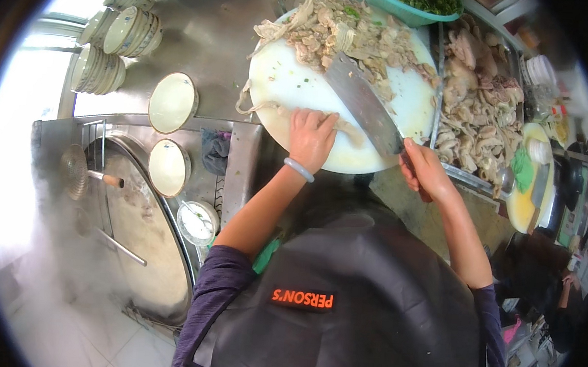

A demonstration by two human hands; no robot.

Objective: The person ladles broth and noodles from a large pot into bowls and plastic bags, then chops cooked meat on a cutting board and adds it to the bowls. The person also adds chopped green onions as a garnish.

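Note:
My left hand (312,136), with a pale bangle at the wrist, holds down a pale strip of meat or offal (350,132) near the front of a round white cutting board (299,95). In my right hand (426,169) is the dark handle of a broad cleaver (364,104). Its blade lies slanted across the board, and the far end touches a heap of sliced pale meat (328,29) mixed with bits of green. One end of the strip hangs over the board's left edge. My fingers partly hide the strip.
Steam rises from a large pot (152,230) at left, with a wooden-handled strainer (77,173) over it. Bowls (172,103) stand nearby, others stacked (99,70) behind. A meat tray (479,119) is at right. A turquoise basket (410,11) holds chopped greens. Another person's hand (570,280) shows far right.

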